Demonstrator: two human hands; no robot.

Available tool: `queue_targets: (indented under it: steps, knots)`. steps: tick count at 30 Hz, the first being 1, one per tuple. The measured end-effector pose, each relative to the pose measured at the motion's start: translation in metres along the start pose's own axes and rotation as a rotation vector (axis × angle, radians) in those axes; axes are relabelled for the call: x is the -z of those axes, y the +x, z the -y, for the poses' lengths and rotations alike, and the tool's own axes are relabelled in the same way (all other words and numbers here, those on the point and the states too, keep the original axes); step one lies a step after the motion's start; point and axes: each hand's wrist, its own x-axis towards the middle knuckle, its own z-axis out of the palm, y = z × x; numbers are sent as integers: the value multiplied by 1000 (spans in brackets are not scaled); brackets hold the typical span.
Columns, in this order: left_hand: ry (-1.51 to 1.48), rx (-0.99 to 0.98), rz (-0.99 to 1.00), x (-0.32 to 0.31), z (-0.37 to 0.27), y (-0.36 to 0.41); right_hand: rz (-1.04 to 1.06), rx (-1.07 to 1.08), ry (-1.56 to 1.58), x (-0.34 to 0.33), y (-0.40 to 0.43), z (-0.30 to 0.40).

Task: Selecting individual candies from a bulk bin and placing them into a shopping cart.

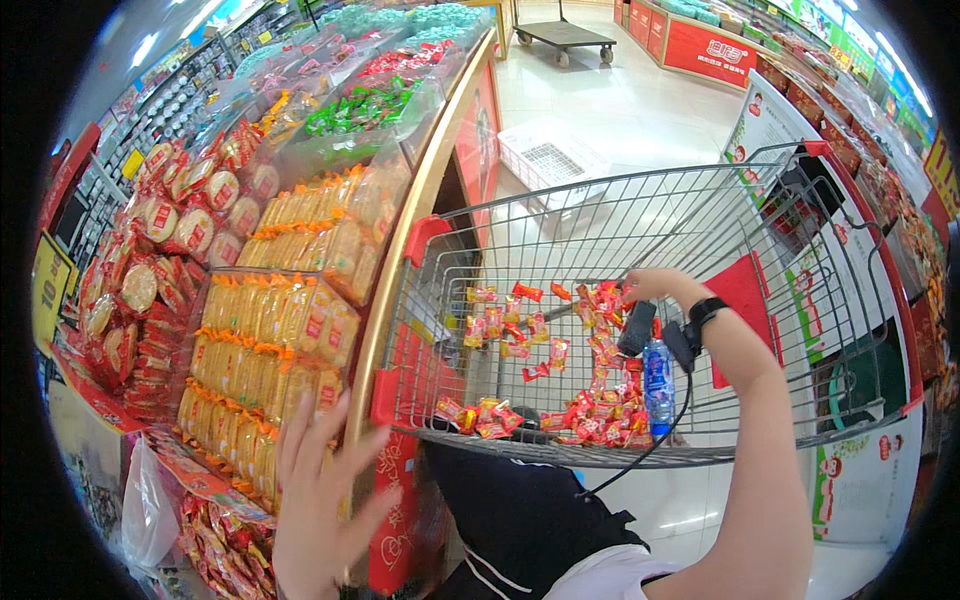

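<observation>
My left hand (322, 487) is raised with fingers spread, blurred, in front of stacked packs of wrapped yellow biscuits or cakes (255, 315). Nothing is visible in it. My right hand (656, 283) reaches inside a wire shopping cart (615, 448), its fingertips beside a pile of small red-and-gold wrapped candies (604, 300). Whether those fingers pinch a candy cannot be made out. More wrapped candies (600, 416) lie along the cart's near side, and others are scattered over the mesh. Close to my right wrist are a dark oblong object (637, 328) and a blue-labelled plastic bottle (659, 382).
Round wrapped crackers (161, 217) and green-wrapped candies (364, 105) fill the display bins at left. A white plastic basket (551, 154) rests on the floor beyond the cart. Further back stands a flatbed trolley (566, 34). A black cable (645, 454) hangs from my right wrist.
</observation>
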Motion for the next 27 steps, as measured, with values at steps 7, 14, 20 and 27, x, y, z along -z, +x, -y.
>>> queue_targets:
  steps: [7,14,20,27]
  knots:
    - [-488,-277,-87,-64,11,190,-145,16,-67,-79,69,-32]
    - [-367,-152,95,-183,25,226,-397,-149,136,-113,118,-20]
    - [-568,56,348,-227,37,217,-467,-406,102,-121,124,-32]
    - [-943,238,424,-263,68,208,-343,-265,159,-128,121,-12]
